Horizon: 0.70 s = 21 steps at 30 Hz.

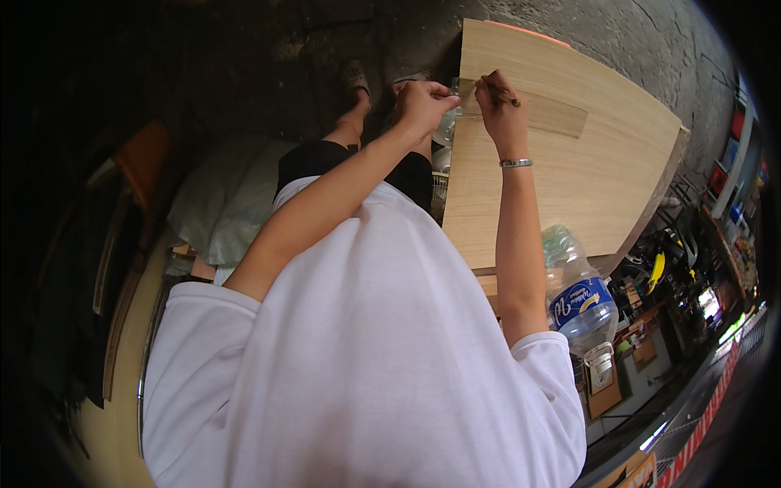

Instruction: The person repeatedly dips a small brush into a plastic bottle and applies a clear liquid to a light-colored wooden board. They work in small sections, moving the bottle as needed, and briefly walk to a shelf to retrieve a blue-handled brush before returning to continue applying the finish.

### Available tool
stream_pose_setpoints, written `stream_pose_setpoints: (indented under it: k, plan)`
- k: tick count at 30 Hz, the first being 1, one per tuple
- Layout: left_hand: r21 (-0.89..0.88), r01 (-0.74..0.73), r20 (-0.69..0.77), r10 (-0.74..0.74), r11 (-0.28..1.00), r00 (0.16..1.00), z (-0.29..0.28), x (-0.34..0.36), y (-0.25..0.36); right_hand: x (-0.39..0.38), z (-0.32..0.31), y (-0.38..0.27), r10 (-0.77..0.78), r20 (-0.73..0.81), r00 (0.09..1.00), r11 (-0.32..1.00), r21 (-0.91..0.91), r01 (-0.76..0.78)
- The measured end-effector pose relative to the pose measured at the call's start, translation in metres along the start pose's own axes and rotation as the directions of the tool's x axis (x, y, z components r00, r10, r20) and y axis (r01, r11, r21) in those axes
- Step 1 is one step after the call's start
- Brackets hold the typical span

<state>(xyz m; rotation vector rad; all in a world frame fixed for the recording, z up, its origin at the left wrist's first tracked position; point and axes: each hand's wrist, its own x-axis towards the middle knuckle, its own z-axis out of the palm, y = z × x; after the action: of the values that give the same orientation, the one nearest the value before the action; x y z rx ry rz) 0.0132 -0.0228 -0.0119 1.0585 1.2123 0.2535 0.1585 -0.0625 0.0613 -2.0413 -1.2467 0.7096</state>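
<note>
My right hand [503, 118], with a metal band on its wrist, is over the pale wooden board [594, 175] and grips a thin dark brown stick [511, 100] that looks like a pencil. Just off the board's left edge is my left hand [421, 106], its thumb and fingers pinched together. At those fingertips a clear flat piece [468, 96] seems to lap over the board's edge; its kind cannot be made out. A darker wooden strip [561, 118] lies flat on the board, right of my right hand.
Beside my right forearm stands a large clear plastic bottle [579, 297] with a blue label. Grey plastic sheeting [236, 191] covers something on my left. Dark concrete floor [285, 49] spreads beyond my feet, and cluttered shelves and tools [651, 276] fill the right side.
</note>
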Motion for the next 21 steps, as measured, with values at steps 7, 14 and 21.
stream_pose_setpoints:
  k: [7,14,21]
  plan:
    - [-0.007,0.000,0.015,0.000,1.000,1.000,0.000,0.005,-0.006,-0.008,0.004,0.006,0.004,0.046,0.999,1.000,0.002,-0.004]
    - [-0.064,0.014,0.054,-0.011,0.998,0.998,-0.005,0.004,0.003,-0.069,-0.002,-0.010,0.217,-0.063,0.974,0.964,0.173,-0.203]
    - [-0.125,0.094,0.179,-0.071,0.988,0.981,-0.052,-0.011,-0.002,-0.040,-0.009,0.030,0.324,-0.149,0.934,0.786,0.592,-0.178]
